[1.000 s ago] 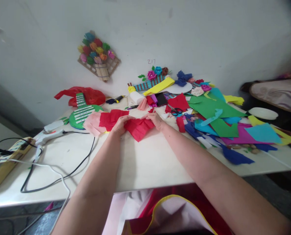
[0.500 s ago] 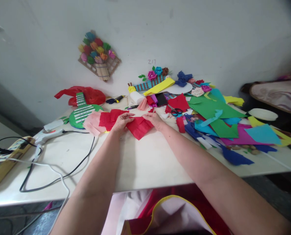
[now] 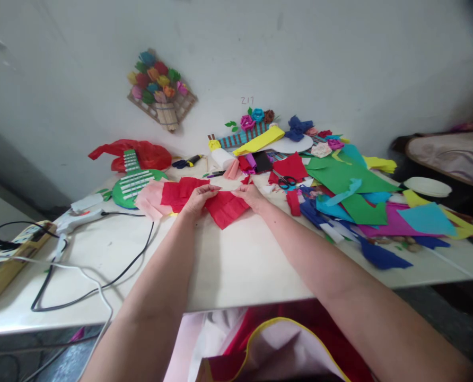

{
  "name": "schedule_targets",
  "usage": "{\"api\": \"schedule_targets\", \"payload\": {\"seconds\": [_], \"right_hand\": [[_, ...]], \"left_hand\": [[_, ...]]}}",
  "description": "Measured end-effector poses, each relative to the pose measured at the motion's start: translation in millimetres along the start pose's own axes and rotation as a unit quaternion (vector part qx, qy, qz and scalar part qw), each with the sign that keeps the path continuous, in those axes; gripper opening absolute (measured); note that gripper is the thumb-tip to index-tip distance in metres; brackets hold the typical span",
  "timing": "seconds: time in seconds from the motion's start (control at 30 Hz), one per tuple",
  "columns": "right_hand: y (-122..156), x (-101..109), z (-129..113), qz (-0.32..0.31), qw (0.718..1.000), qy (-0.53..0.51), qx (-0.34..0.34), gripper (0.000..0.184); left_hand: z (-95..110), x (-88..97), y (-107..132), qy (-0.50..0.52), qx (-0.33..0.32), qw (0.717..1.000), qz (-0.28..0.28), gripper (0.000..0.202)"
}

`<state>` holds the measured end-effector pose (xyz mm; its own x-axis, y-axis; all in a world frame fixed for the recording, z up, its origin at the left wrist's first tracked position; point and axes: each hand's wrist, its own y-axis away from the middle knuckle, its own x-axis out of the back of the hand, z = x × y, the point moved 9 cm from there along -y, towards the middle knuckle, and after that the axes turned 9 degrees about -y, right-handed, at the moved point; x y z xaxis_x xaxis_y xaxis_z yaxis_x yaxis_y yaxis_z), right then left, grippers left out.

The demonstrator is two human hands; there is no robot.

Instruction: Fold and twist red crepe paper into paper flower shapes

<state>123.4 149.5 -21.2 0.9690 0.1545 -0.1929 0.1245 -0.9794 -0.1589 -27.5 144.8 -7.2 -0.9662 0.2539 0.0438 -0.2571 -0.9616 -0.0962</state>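
Observation:
A square of red crepe paper hangs at a slant between my hands, its lower corner pointing toward me. My left hand pinches its upper left edge, and my right hand pinches the upper right. Along the top edge, between the fingertips, runs a thin pale line that I cannot make out clearly. Just left of my left hand lie another red crepe piece and a pink crepe piece. Scissors with dark handles rest beyond my right hand, on red paper.
Coloured paper sheets pile up at the right. At left are a green guitar-shaped craft, a glue gun with its black cord, and a power strip. A red plastic bag sits against the wall.
The red paper's lower corner has shifted slightly left and down. Both hands keep their pinch at nearly the same place.

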Motion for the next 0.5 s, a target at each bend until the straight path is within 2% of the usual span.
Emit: {"api": "schedule_targets", "payload": {"seconds": [0.27,0.5], "right_hand": [[-1.6,-0.5,-2.9,0.000,0.999,0.042,0.021,0.024],[0.8,-3.2,-5.2,-0.002,0.998,0.051,0.023,0.023]], "left_hand": [[5.4,-6.9,2.1,-0.108,-0.017,0.994,-0.021,0.047],[12.4,-11.1,1.6,-0.195,-0.034,0.980,-0.014,0.041]]}}
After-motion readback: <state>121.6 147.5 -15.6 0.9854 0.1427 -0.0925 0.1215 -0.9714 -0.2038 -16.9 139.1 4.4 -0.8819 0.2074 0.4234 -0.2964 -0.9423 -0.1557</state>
